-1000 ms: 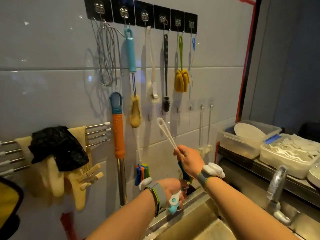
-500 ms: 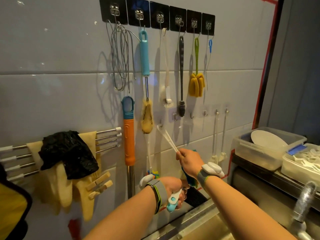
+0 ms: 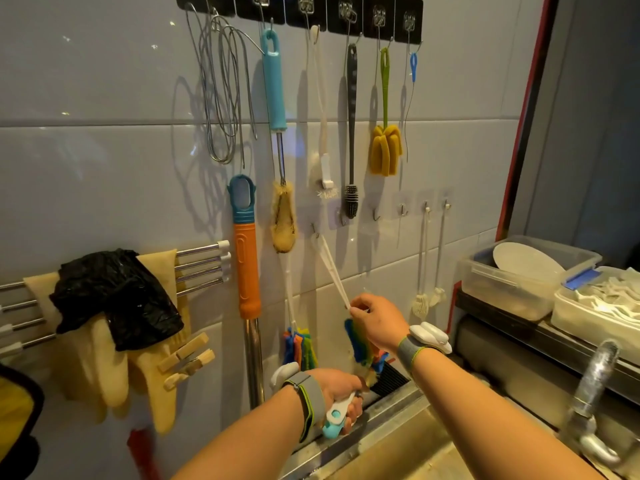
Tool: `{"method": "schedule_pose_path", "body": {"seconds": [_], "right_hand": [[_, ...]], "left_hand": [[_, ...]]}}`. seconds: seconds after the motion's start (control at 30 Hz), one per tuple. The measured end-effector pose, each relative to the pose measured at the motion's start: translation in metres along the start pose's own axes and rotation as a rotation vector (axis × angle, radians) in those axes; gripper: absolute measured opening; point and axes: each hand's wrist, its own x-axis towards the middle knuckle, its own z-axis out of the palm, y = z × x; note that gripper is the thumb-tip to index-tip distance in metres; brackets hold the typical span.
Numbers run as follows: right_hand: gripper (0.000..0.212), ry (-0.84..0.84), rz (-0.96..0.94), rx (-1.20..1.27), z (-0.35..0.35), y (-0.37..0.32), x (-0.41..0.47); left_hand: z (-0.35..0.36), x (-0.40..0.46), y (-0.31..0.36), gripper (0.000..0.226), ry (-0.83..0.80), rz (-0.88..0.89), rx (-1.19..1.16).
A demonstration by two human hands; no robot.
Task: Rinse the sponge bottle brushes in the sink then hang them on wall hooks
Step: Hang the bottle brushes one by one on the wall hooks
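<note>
My right hand [image 3: 375,320] pinches the white handle of a sponge bottle brush [image 3: 331,268] with a striped coloured sponge head [image 3: 358,344]. The handle slants up left, its loop end touching a small wall hook [image 3: 314,229]. My left hand [image 3: 337,389] grips other brushes low by the sink rim; white and light-blue handle ends [image 3: 334,422] stick out below the fist. A similar multicoloured sponge brush [image 3: 298,348] hangs on the wall to the left. A yellow sponge brush [image 3: 385,150] hangs from the upper hook row [image 3: 346,10].
More brushes, a wire whisk [image 3: 221,98] and an orange-handled tool [image 3: 246,268] hang on the tiled wall. Small hooks [image 3: 401,209] run to the right. Gloves and a black cloth drape a rail [image 3: 204,261]. Plastic tubs [image 3: 512,282] and a tap [image 3: 588,386] stand right.
My right hand raised the brush so its loop end moved up-left to the small hook. The view moved closer to the wall. The left hand kept its grip.
</note>
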Motion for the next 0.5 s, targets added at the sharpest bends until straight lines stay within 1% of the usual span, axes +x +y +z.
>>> {"method": "schedule_pose_path", "body": {"seconds": [0.2, 0.5], "right_hand": [[0.025, -0.037, 0.032, -0.106, -0.012, 0.021, -0.018], [0.023, -0.003, 0.064, -0.201, -0.035, 0.042, -0.045]], "left_hand": [[0.022, 0.008, -0.003, 0.045, -0.055, -0.027, 0.064], [0.05, -0.004, 0.008, 0.041, -0.08, -0.021, 0.113]]}}
